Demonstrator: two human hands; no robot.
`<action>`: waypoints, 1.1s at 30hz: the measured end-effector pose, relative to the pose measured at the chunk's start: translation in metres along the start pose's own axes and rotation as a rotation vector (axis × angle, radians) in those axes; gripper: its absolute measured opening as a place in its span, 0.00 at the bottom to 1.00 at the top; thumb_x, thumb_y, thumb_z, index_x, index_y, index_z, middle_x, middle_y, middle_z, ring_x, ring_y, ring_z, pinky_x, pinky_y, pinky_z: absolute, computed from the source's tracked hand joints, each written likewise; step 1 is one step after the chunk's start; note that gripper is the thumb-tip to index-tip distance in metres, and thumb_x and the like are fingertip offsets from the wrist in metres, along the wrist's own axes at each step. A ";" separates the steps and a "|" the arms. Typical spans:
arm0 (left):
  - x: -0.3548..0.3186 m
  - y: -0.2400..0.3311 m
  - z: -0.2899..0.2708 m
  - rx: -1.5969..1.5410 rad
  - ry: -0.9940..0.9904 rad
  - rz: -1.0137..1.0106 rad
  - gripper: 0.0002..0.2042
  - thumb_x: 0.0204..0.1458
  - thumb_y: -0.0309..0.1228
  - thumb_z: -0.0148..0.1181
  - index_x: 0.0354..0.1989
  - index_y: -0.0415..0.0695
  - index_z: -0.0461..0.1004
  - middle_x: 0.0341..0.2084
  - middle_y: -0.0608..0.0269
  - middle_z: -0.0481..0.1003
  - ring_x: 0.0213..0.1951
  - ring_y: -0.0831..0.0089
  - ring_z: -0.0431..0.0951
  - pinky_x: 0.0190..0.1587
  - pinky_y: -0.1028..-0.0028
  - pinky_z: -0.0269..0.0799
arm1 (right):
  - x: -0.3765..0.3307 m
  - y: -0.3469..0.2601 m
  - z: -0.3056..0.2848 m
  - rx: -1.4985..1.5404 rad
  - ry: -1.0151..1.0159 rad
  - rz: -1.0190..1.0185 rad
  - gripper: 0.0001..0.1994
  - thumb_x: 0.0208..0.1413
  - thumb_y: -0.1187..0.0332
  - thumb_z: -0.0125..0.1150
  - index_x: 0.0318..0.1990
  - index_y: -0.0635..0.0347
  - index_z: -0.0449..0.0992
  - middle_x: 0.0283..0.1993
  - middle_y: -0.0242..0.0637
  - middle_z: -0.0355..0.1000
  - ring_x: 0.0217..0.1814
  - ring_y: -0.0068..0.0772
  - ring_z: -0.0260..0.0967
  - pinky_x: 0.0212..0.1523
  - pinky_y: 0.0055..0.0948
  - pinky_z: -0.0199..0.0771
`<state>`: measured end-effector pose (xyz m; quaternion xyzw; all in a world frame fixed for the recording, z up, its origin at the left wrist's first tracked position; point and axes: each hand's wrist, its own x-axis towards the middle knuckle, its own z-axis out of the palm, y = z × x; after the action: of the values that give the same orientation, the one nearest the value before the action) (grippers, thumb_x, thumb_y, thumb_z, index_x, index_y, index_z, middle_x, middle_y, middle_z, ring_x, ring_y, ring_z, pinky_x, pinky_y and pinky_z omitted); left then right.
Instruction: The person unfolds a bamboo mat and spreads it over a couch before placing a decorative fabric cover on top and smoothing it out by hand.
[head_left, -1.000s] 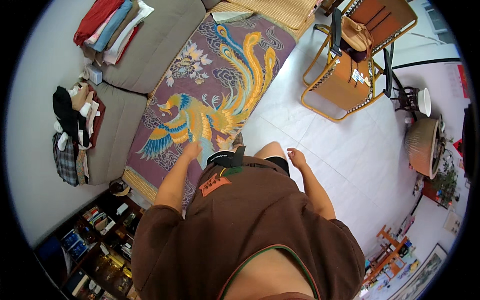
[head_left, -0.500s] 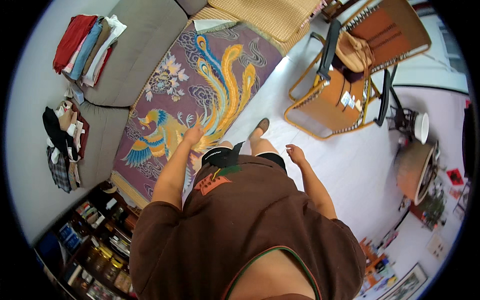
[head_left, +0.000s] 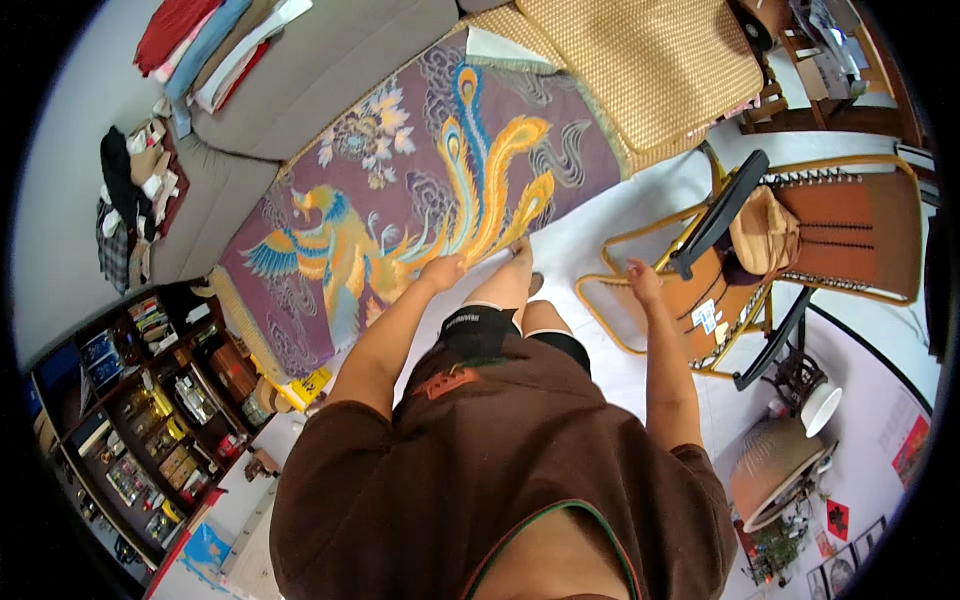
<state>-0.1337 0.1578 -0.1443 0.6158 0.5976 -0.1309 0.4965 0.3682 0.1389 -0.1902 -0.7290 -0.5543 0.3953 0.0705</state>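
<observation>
Person standing at the edge of a sofa draped in a purple phoenix-patterned throw [head_left: 400, 220], which fills the upper centre and left of the frame.

Left hand [head_left: 441, 271], centre of frame, is down at the throw's near edge, touching or just over it; I cannot tell whether the fingers are pinching cloth or lying loose. The throw stretches away from that hand toward the upper left, its long axis running diagonally from lower left to upper right along the seat.

Right hand [head_left: 643, 283] hangs right of centre, fingers loosely spread, holding nothing, just beside the yellow frame of a folding lounge chair [head_left: 800, 250].

The left hand is plainly nearer the throw; the right is well apart from it, with white floor [head_left: 600, 235] between.

A woven straw mat [head_left: 640, 70] lies past the throw, upper right.
</observation>
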 end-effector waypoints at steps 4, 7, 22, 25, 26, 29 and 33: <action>0.046 -0.019 -0.013 0.009 0.013 -0.092 0.20 0.52 0.39 0.52 0.53 0.48 0.69 0.48 0.49 0.72 0.50 0.54 0.71 0.52 0.61 0.65 | 0.056 -0.057 -0.001 -0.150 -0.102 0.036 0.13 0.55 0.65 0.50 0.46 0.54 0.74 0.38 0.52 0.74 0.41 0.51 0.72 0.42 0.43 0.71; 0.094 -0.004 -0.046 0.022 0.015 -0.114 0.20 0.52 0.39 0.52 0.53 0.48 0.69 0.48 0.49 0.71 0.50 0.54 0.71 0.52 0.61 0.66 | 0.090 -0.061 -0.002 -0.160 -0.153 0.053 0.13 0.55 0.64 0.50 0.46 0.54 0.74 0.40 0.51 0.73 0.44 0.51 0.71 0.44 0.42 0.70; 0.363 0.057 -0.123 -0.645 0.496 0.040 0.14 0.53 0.36 0.52 0.41 0.40 0.74 0.30 0.57 0.77 0.31 0.66 0.76 0.36 0.68 0.68 | 0.292 -0.006 0.039 -0.147 -0.057 0.199 0.24 0.45 0.64 0.63 0.52 0.62 0.70 0.49 0.56 0.67 0.52 0.54 0.65 0.53 0.41 0.66; 0.415 0.068 -0.145 -1.041 0.258 -0.293 0.18 0.55 0.38 0.52 0.52 0.44 0.69 0.43 0.60 0.74 0.45 0.68 0.73 0.48 0.71 0.66 | 0.308 0.016 0.064 -0.109 -0.055 0.271 0.29 0.43 0.63 0.66 0.53 0.66 0.68 0.50 0.59 0.66 0.53 0.55 0.64 0.53 0.41 0.65; 0.434 0.076 -0.154 -1.044 0.257 -0.300 0.18 0.55 0.38 0.52 0.52 0.44 0.69 0.43 0.60 0.74 0.45 0.68 0.73 0.48 0.71 0.66 | 0.315 0.021 0.069 -0.101 -0.027 0.319 0.30 0.42 0.62 0.68 0.53 0.66 0.68 0.50 0.59 0.66 0.53 0.55 0.64 0.53 0.41 0.65; 0.484 0.087 -0.167 -1.339 0.387 -0.336 0.23 0.56 0.40 0.51 0.58 0.44 0.62 0.51 0.53 0.69 0.50 0.63 0.70 0.53 0.66 0.64 | 0.326 0.037 0.084 0.021 -0.031 0.395 0.31 0.38 0.63 0.70 0.50 0.68 0.67 0.51 0.56 0.65 0.55 0.54 0.60 0.56 0.40 0.62; 0.542 0.078 -0.192 -1.618 0.555 -0.270 0.25 0.53 0.41 0.55 0.53 0.37 0.63 0.46 0.50 0.69 0.40 0.63 0.73 0.48 0.63 0.67 | 0.335 0.045 0.095 0.106 -0.051 0.362 0.29 0.36 0.64 0.71 0.47 0.68 0.68 0.46 0.53 0.68 0.50 0.53 0.64 0.52 0.41 0.64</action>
<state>-0.0131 0.6501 -0.4273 0.0067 0.6747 0.4319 0.5984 0.3642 0.3791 -0.4458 -0.8018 -0.3943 0.4485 0.0223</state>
